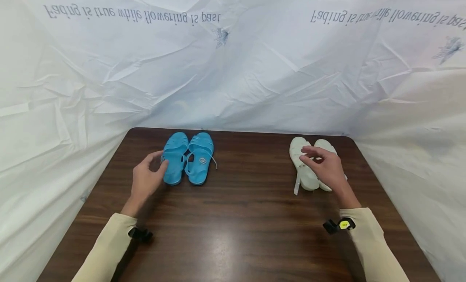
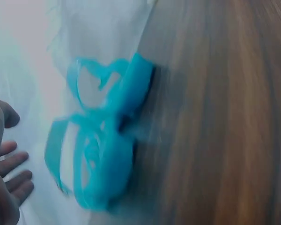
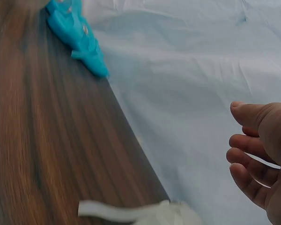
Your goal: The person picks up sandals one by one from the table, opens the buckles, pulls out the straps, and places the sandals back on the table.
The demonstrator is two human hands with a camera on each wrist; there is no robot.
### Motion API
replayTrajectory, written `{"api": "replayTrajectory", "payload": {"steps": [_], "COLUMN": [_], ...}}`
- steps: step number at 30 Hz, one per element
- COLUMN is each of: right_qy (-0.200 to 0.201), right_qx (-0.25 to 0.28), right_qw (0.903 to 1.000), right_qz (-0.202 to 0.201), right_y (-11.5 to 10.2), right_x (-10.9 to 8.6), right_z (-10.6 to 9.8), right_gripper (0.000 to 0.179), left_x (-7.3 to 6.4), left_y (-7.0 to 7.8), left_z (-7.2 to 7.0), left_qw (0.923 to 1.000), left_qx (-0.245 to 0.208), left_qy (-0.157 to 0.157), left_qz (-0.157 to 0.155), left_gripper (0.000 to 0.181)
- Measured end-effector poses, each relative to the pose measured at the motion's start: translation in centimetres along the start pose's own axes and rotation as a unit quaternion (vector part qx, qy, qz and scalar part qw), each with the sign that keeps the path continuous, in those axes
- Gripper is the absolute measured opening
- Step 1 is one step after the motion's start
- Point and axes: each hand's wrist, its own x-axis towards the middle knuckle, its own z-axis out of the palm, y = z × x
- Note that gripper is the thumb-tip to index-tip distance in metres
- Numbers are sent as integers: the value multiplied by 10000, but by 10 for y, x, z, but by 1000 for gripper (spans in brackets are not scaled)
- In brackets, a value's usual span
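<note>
A pair of blue sandals stands side by side near the back left of the table, the left sandal touching the right one. My left hand is beside the left sandal, thumb and fingers apart and loosely bent. The left wrist view shows the blue sandals blurred, with that hand holding nothing. Toward the back right lies a pair of white sandals, with a loose strap. Over them hovers my right hand, fingers relaxed around an unfilled gap; it partly hides the pair.
The dark wooden table has its back edge just behind both pairs. White plastic sheeting with printed lettering hangs around the back and sides. A black strap device sits on the left wrist, another on the right.
</note>
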Motion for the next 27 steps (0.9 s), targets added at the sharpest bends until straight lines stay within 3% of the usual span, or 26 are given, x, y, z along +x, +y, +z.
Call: {"api": "replayTrajectory", "payload": {"steps": [5, 8, 11, 16, 20, 24, 27], "right_qy": [-6, -67, -260, -815, -1053, -1128, -1110], "right_qx": [-412, -611, -825, -1235, -1563, -1861, -2045], "right_qw": [9992, 9981, 9962, 9889, 9821, 9759, 9723], "right_qz": [-18, 5, 81, 133, -20, -159, -205], "right_y": [19, 30, 38, 51, 58, 58, 59], "right_x": [-3, -3, -2, 3, 7, 8, 9], "right_z": [-5, -8, -11, -12, -9, -7, -7], "right_gripper": [38, 37, 38, 41, 37, 31, 28], "left_x": [3, 5, 5, 2, -1, -3, -5], "left_y": [30, 46, 61, 86, 100, 117, 132], "left_z": [20, 40, 62, 106, 150, 194, 226], "left_qw": [9950, 9884, 9808, 9631, 9383, 9175, 9067], "left_qx": [-305, -596, -876, -1240, -1550, -1924, -2154], "left_qy": [-77, -358, -826, -2077, -2954, -3388, -3568], "left_qz": [952, 1349, 1531, 1180, 913, 793, 653], "left_gripper": [34, 32, 32, 31, 34, 36, 40]}}
